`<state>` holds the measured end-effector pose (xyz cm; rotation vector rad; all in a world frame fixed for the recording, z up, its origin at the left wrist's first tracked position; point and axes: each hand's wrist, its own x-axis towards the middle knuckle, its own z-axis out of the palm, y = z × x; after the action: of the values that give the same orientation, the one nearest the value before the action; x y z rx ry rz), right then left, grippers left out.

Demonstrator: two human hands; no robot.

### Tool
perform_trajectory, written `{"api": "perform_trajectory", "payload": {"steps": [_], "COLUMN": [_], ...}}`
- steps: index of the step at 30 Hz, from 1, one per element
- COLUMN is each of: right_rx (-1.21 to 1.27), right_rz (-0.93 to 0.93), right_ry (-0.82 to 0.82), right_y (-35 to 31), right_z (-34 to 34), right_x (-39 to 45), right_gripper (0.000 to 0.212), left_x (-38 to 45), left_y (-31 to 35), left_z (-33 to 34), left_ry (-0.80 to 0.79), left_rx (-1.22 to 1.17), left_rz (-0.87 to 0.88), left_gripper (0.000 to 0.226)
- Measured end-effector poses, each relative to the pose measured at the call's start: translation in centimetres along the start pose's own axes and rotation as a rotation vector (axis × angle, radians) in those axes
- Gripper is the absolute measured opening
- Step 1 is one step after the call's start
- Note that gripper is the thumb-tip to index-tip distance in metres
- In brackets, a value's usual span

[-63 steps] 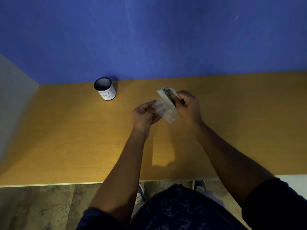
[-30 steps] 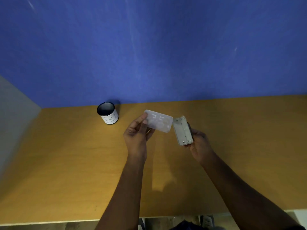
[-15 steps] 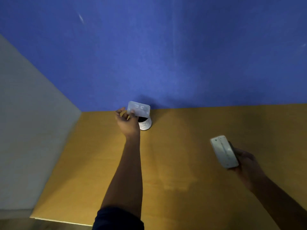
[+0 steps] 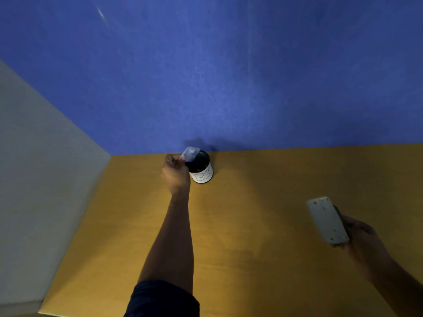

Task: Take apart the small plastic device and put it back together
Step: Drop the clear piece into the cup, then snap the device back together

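Observation:
The small plastic device is in two pieces. My left hand [image 4: 175, 171] is stretched out to the back of the table and holds the thin translucent cover [image 4: 190, 153] tilted over the mouth of a white cup [image 4: 201, 172] with a dark inside. At the right, my right hand [image 4: 364, 242] holds the pale grey device body [image 4: 326, 220] up above the table, its flat face with small holes turned to me.
The orange-brown wooden table [image 4: 251, 225] meets a blue wall [image 4: 229, 76] at the back and a grey side panel [image 4: 34, 179] on the left. The cup stands close to the back wall and has handwritten letters on its side.
The two pieces came apart between my hands. My left hand then carried the cover away to the cup and has now tipped it over the cup's mouth, while my right hand drew the body off to the right.

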<state>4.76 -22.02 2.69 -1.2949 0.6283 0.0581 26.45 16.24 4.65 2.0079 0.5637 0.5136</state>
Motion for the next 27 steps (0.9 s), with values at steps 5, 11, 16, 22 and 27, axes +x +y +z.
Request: {"api": "perform_trajectory", "payload": {"steps": [5,11,16,22,27], "right_rx": [-0.012,-0.004,0.002,0.053,-0.055], "right_rz": [0.015,0.061,0.044,0.021,-0.073], "right_ry": [0.033,0.065,0.054,-0.002,-0.109], "right_y": [-0.1,0.0,0.3,0.1,-1.5], "right_z": [0.0,-0.2,-0.1,-0.1,1.6], "right_x": [0.0,-0.1,0.0,-0.5,-1.3], "right_gripper": [0.03,0.033,0.053,0.04,0.033], "left_x": [-1.1,-2.9,-3.6,-5.9,-11.4], "left_y": [0.1,-0.4,-0.3,1.3,2.4], "left_z": [-0.4,-1.0,-1.6,-1.9,-2.1], "left_ry": [0.03,0.007,0.038,0.107,-0.175], "left_rx": [0.038,0.119,0.128,-0.315,-0.642], "left_rz": [0.134,0.269,0.243,-0.003,-0.229], "left_gripper": [0.012,0.007,0.009,0.008,0.008]}}
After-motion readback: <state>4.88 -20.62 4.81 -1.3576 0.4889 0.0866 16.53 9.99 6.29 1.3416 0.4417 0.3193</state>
